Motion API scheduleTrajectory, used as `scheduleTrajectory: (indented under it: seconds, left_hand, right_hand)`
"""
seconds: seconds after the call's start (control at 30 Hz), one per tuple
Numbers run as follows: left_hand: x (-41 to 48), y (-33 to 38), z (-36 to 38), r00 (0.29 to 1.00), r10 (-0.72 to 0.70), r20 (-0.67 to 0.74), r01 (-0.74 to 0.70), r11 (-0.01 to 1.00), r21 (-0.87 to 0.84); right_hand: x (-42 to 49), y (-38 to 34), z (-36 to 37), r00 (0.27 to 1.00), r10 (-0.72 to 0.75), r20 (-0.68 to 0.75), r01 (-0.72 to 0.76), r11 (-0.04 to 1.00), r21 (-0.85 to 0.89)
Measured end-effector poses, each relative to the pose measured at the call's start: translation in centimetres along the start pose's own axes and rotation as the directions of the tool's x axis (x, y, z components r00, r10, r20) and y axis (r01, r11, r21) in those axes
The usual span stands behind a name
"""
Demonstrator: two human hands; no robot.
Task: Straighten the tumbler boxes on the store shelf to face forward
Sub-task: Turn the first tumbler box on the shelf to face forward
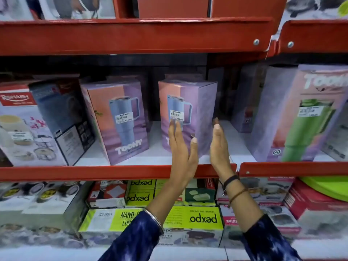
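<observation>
- two open hands frame the middle tumbler box (185,117) in the head view: the left hand (181,147) lies flat with fingers on its front face, the right hand (218,146) is held flat just beside its right side; neither is closed around anything
- that box stands upright on the white shelf floor (156,146), behind the red shelf lip (94,172), turned so both front and right side show
- it looks not yet squared; the left tumbler box (117,119) is also angled, and the green tumbler box (308,113) at far right tilts, so most of the straightening seems left
- each box is tall, pink and purple, printed with a handled tumbler and carrying a white price sticker (176,115); light cardboard, likely to pivot easily
</observation>
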State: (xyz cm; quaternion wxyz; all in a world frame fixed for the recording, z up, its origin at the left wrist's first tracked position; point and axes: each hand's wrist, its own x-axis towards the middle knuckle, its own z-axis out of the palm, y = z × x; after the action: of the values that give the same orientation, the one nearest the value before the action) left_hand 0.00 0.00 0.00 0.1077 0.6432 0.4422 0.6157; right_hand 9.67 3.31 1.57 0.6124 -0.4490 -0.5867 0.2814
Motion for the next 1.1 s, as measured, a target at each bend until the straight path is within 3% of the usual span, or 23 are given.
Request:
scheduleTrajectory:
  seconds: [0.07,0.17,0.33,0.53,0.77,0.9,1.0,1.1]
  left_hand:
    - [0.1,0.2,0.3,0.992,-0.128,-0.017,0.127,0.991,-0.047]
    - [0.0,0.7,0.6,0.979,-0.204,0.023,0.205,0.974,-0.092]
    - [1.2,1.1,-0.3,0.974,-0.228,-0.016,0.223,0.965,-0.138]
    - [3.1,-0.1,-2.2,0.976,-0.204,-0.083,0.174,0.946,-0.272]
    - [5.4,-1.1,-4.4,0.992,-0.081,-0.098,0.05,0.958,-0.281]
    - [5.5,-1.3,-4.7,0.999,-0.045,0.004,0.045,0.983,-0.178]
    - [5.0,-1.6,-4.9,0.993,-0.105,0.052,0.107,0.994,-0.024]
    - [4.9,-2.4,-5.3,0.979,-0.157,0.131,0.158,0.987,0.004]
  right_hand:
    - [1.0,0.2,-0.1,0.991,0.129,0.043,-0.133,0.983,0.13]
    - [1.9,0.1,-0.6,0.971,0.214,0.106,-0.233,0.948,0.219]
    - [2.3,-0.3,-1.2,0.983,0.136,0.125,-0.17,0.932,0.322]
    - [3.4,-0.7,-0.8,0.981,-0.047,0.189,-0.005,0.964,0.268]
    - [5.2,-1.5,-1.1,0.932,-0.007,0.363,-0.099,0.957,0.271]
    - [5.5,-0.9,-0.9,0.989,0.019,0.147,-0.063,0.952,0.301]
    - [4.9,-0.6,-1.0,1.0,-0.022,-0.003,0.022,0.97,0.243]
    - [4.3,-1.0,-0.8,0.995,-0.062,-0.081,0.072,0.988,0.135]
